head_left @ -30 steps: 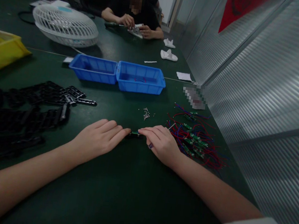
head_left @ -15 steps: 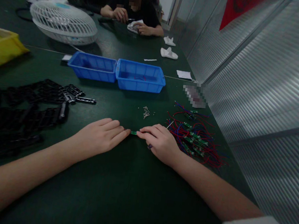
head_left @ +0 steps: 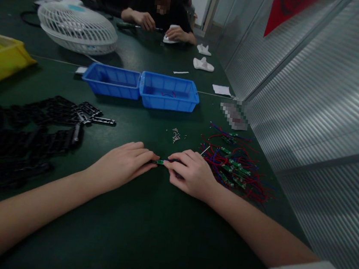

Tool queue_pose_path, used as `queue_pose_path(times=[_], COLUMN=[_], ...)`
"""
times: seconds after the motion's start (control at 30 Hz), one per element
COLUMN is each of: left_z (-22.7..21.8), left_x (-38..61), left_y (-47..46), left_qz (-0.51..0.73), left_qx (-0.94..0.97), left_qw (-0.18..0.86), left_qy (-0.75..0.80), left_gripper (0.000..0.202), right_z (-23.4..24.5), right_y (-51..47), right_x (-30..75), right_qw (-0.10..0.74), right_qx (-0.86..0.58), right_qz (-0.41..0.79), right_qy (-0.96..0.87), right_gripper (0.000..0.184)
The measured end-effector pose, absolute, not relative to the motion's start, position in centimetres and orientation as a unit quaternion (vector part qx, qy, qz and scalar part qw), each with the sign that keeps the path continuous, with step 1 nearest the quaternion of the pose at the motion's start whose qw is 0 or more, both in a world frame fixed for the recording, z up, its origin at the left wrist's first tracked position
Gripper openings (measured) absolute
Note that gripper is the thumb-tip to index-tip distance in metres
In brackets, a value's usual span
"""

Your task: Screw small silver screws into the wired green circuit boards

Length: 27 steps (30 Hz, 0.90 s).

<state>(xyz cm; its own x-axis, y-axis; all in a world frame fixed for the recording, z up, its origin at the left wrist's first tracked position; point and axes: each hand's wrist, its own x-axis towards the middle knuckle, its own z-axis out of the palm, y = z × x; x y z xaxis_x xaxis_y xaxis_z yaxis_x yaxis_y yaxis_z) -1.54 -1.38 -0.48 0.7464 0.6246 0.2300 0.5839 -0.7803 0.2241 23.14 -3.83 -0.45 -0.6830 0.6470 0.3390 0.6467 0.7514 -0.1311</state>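
Observation:
A small green circuit board (head_left: 160, 162) sits low over the table between my two hands. My left hand (head_left: 123, 163) pinches its left end, with a dark edge visible by the fingertips. Closed on the other end is my right hand (head_left: 193, 173), whose fingers cover much of the board. A thin light rod (head_left: 205, 150) shows just beyond my right knuckles; whether I hold it cannot be seen. Small metal screws (head_left: 176, 135) lie scattered ahead of my hands. To the right is a heap of wired circuit boards (head_left: 234, 165) with red and blue leads.
Black plastic parts (head_left: 19, 144) spread across the left. Two blue bins (head_left: 168, 103) (head_left: 115, 89) stand ahead, a yellow bin (head_left: 7, 65) far left. Behind them lies a white fan (head_left: 78, 28). A co-worker (head_left: 143, 20) handles a white piece opposite. A ribbed partition (head_left: 328, 104) borders the right.
My fingers have shifted slightly around the board, the left thumb now showing below it. Across the table, the co-worker's hand and white piece have moved a little to the right.

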Motion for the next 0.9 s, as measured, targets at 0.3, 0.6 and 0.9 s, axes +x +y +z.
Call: queue_pose_path(times=[0.3,0.6,0.9], left_z=[0.1,-0.6,0.2], left_x=[-0.8,-1.1,-0.1], left_y=[-1.5,-1.9,-3.3], left_qz=[0.127,0.2,0.203], left_qx=[0.929,0.946,0.932], left_qw=[0.042,-0.087,-0.085], left_qy=[0.345,0.239,0.287], left_gripper=[0.019,0.011,0.02], right_z=[-1.0,-0.3,0.0], right_y=[-3.9,-4.3,-4.5], right_x=[22.8,22.3,23.0], right_qw=[0.211,0.198,0.198], right_qx=[-0.364,-0.422,-0.402], right_qz=[-0.012,0.07,0.086], right_qy=[-0.907,-0.882,-0.89], right_gripper=[0.013,0.031,0.021])
